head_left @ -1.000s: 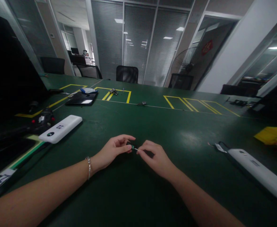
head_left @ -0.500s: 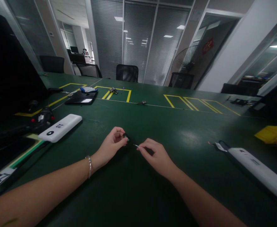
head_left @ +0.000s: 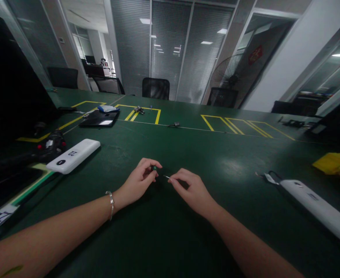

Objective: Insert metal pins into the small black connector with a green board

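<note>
Over the green table (head_left: 164,239), my left hand (head_left: 141,178) pinches a small green and dark piece (head_left: 155,168) between thumb and fingers; its kind is too small to make out. Facing it from the right, my right hand (head_left: 190,188) is closed, with thumb and index finger on a thin silvery rod (head_left: 166,177). The rod's tip points left toward the small piece, and a short gap separates them. Most of the rod is hidden inside my right fingers.
A white power bank (head_left: 77,156) marked 22 lies at left beside a black device (head_left: 52,144). Another white device (head_left: 315,202) with a cable is at right, near a yellow cloth (head_left: 334,163) and part of a person's hand. Farther back are a black tablet-like slab (head_left: 97,119) and small metal parts (head_left: 139,110).
My left hand has turned the small piece, so its green side shows more upright, and the fingers now reach further over it. My right hand and the rod stay nearly still.
</note>
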Motion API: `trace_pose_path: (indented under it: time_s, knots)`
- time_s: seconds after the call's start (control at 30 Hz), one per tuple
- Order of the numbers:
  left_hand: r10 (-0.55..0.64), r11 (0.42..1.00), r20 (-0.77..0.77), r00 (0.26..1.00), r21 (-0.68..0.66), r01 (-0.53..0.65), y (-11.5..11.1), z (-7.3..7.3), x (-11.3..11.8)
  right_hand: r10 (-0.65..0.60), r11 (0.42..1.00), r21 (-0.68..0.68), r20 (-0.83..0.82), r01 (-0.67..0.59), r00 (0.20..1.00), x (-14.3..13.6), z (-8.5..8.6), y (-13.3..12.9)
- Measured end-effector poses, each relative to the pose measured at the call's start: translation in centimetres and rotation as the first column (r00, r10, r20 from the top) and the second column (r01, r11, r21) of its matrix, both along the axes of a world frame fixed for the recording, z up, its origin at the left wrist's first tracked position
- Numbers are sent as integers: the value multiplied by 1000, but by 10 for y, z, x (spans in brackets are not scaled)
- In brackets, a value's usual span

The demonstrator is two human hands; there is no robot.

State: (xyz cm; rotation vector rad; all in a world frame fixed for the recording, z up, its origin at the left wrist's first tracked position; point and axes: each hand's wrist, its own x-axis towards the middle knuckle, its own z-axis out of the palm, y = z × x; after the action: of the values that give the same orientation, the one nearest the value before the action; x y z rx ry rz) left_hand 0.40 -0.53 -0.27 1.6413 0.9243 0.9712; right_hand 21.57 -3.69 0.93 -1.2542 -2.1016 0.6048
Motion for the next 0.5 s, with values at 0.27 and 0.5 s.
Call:
trace_pose_path:
  time_s: [0.27, 0.5]
  knots:
    - [-11, 999, -77, 997, 29, 13, -2, -3, 0, -6, 1000, -3, 4, 6, 1000, 0, 0, -1]
    - [-108, 989, -125, 986, 91, 120, -6, 3, -1, -3, 1000, -19, 4, 3, 1000, -1, 1, -1]
